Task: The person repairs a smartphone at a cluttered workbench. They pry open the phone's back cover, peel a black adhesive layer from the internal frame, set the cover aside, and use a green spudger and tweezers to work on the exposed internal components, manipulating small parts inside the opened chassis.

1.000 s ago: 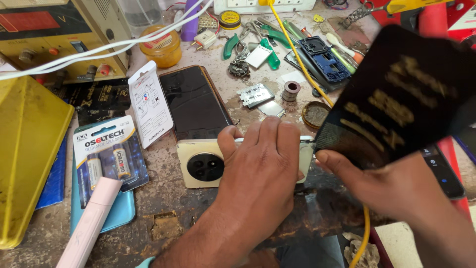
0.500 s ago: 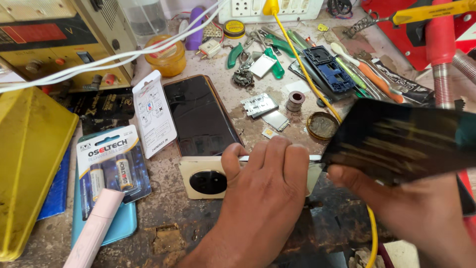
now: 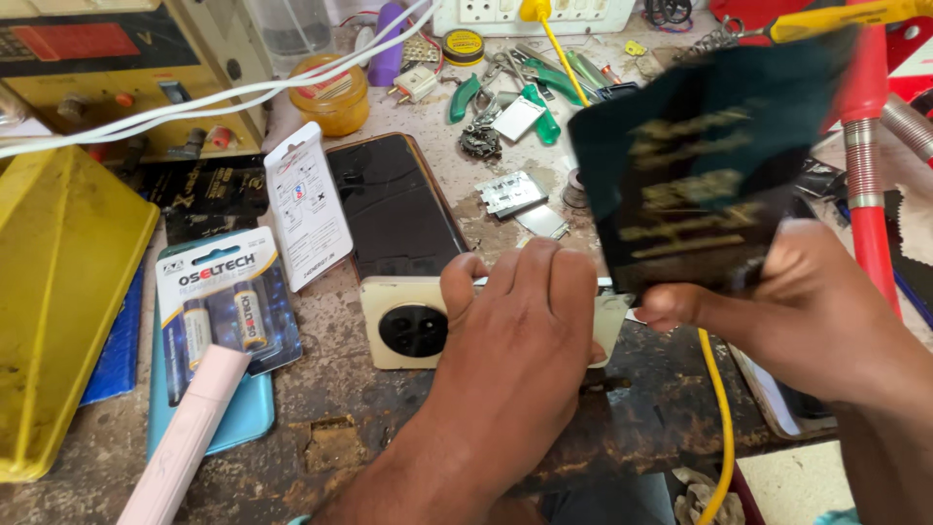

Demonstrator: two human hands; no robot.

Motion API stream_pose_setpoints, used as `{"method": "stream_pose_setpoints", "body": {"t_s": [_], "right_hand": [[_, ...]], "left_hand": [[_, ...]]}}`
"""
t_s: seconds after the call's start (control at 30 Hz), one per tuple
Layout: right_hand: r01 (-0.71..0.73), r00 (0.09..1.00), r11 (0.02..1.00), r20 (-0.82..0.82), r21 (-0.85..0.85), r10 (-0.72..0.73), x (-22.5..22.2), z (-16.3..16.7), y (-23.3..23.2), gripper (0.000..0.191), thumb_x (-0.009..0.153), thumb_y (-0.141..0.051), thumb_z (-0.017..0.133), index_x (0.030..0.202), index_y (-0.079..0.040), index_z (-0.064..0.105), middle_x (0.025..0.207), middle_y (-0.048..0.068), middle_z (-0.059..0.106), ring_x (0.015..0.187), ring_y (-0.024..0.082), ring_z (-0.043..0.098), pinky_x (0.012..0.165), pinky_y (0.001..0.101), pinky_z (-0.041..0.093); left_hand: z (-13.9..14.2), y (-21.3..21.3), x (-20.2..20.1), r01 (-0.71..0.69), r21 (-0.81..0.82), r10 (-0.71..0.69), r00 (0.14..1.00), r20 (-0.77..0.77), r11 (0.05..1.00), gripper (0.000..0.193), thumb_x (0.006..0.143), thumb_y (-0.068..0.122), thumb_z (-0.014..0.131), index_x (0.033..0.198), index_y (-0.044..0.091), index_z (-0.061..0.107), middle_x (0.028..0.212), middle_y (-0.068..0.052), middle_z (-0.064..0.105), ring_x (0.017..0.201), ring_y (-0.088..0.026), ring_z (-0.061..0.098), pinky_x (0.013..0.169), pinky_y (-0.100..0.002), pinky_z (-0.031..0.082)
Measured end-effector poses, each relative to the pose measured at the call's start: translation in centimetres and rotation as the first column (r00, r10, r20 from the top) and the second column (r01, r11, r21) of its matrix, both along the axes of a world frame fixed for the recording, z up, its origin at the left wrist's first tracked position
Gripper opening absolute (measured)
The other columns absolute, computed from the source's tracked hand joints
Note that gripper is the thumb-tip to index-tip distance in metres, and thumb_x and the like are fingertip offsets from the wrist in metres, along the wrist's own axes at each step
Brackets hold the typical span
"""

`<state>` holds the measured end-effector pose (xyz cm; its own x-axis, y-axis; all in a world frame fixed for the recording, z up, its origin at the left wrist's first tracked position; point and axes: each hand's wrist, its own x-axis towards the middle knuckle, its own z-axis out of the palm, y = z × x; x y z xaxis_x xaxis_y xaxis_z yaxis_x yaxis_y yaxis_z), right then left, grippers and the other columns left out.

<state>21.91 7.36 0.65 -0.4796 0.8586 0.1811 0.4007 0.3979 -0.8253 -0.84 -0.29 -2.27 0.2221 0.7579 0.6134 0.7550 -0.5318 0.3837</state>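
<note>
left hand point(image 3: 525, 340) presses flat on the cream phone point(image 3: 398, 326), lying crosswise, camera end leftward; right hand point(image 3: 797, 311) grip pinches a dark sleeve point(image 3: 700, 185)

Left hand point(image 3: 520, 335) flat on cream phone point(image 3: 403, 326), right hand point(image 3: 797, 311) gripping black packet point(image 3: 695, 185).

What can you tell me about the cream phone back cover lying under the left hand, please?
The cream phone back cover lies flat on the worn, stained workbench, outer face up. It looks like smooth plastic, with rounded corners and a black circular camera ring near its left end. The left hand presses down on its right half, hiding that part. A dark phone lies just behind it.
</note>
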Motion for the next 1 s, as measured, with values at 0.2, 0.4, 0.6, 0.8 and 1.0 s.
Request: {"method": "stream_pose_setpoints", "body": {"t_s": [0.2, 0.4, 0.6, 0.8, 1.0], "right_hand": [[-0.056, 0.978, 0.998, -0.199, 0.018, 0.059, 0.6, -1.2, -0.4, 0.020, 0.087, 0.007, 0.077, 0.106, 0.002, 0.074, 0.096, 0.012, 0.079, 0.086, 0.017, 0.076, 0.075, 0.0322, 0.065], [0.042, 0.970, 0.994, -0.232, -0.097, -0.064, -0.7, -2.2, -1.7, 0.020, 0.078, 0.009, 0.077, 0.097, 0.003, 0.075, 0.090, 0.011, 0.080, 0.080, 0.017, 0.077, 0.074, 0.0329, 0.068], [0.172, 0.954, 0.985, -0.248, -0.005, -0.167, -0.8, -2.6, -2.4, 0.016, 0.089, 0.008, 0.075, 0.103, 0.003, 0.071, 0.092, 0.012, 0.077, 0.082, 0.017, 0.077, 0.072, 0.0323, 0.066], [0.093, 0.948, 0.995, -0.308, 0.036, -0.077, 0.8, -3.4, -2.3, 0.029, 0.087, 0.008, 0.073, 0.115, 0.001, 0.069, 0.098, 0.014, 0.079, 0.090, 0.019, 0.080, 0.081, 0.0348, 0.069], [0.255, 0.911, 0.964, -0.316, -0.076, -0.266, 0.4, -4.7, -3.4, 0.031, 0.082, 0.011, 0.074, 0.112, 0.004, 0.070, 0.103, 0.016, 0.080, 0.090, 0.022, 0.079, 0.080, 0.0367, 0.068]], "left_hand": [[0.2, -0.1, 0.2, -0.023, -0.007, 0.023, 1.000, 0.005, 1.000, 0.045, 0.082, 0.012, 0.073, 0.120, 0.005, 0.051, 0.117, -0.016, 0.058, 0.113, -0.032, 0.057, 0.097, -0.057, 0.030], [0.5, 0.3, 0.2, -0.029, -0.062, 0.027, 0.999, -0.023, 0.998, 0.048, 0.076, 0.011, 0.073, 0.119, 0.008, 0.052, 0.112, -0.013, 0.058, 0.110, -0.032, 0.058, 0.095, -0.059, 0.030], [0.3, -0.1, 0.2, 0.002, 0.035, -0.003, 1.000, 0.031, 0.999, 0.047, 0.079, 0.011, 0.070, 0.121, 0.005, 0.051, 0.120, -0.013, 0.058, 0.114, -0.031, 0.056, 0.096, -0.057, 0.030], [0.2, -0.6, 0.3, -0.043, 0.006, 0.043, 0.996, -0.072, 0.999, 0.030, 0.085, 0.008, 0.060, 0.114, 0.008, 0.052, 0.116, -0.012, 0.058, 0.113, -0.029, 0.057, 0.099, -0.057, 0.031], [0.1, -0.4, 0.5, -0.046, 0.003, 0.046, 0.998, -0.052, 0.999, 0.025, 0.086, 0.010, 0.061, 0.109, 0.009, 0.051, 0.110, -0.011, 0.057, 0.109, -0.028, 0.058, 0.097, -0.059, 0.032]]}}
